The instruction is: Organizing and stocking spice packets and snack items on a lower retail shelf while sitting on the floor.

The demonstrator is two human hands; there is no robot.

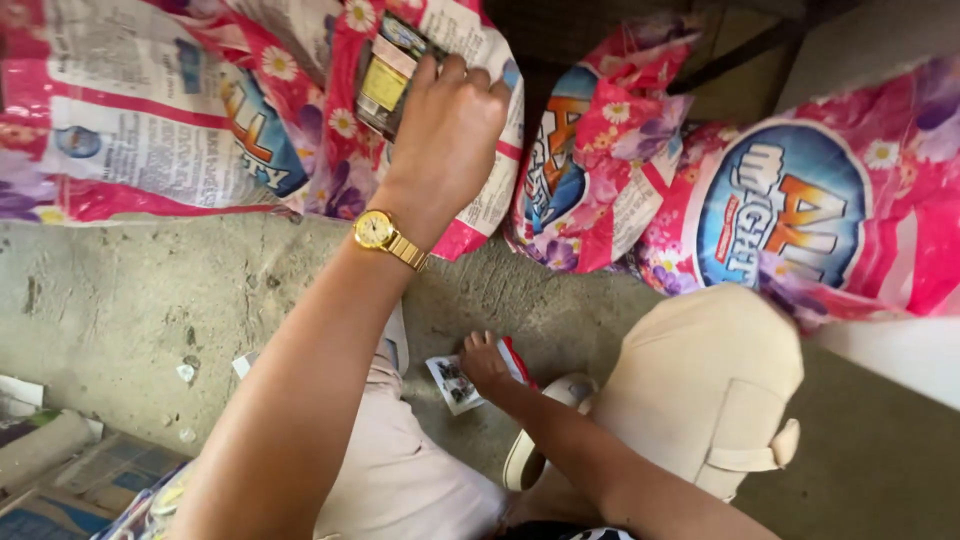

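While our left hand [445, 135] reaches up into the pink sack [330, 110], its fingers are curled shut around a small yellow-labelled packet [385, 75] at the sack's mouth. Our right hand [487, 365] is down on the floor [130, 300], fingertips pressed on a small printed sachet [452, 382] beside a red scrap [516, 358]; we cannot tell whether it grips or only touches. We judge that the packet could snag on the crumpled sack edge and slip, since the hold is high and one-handed. The floor is rough, stained concrete with bits of litter. More pink sacks [800, 210] lean against a wall, and flattened cartons [60, 470] lie at lower left.
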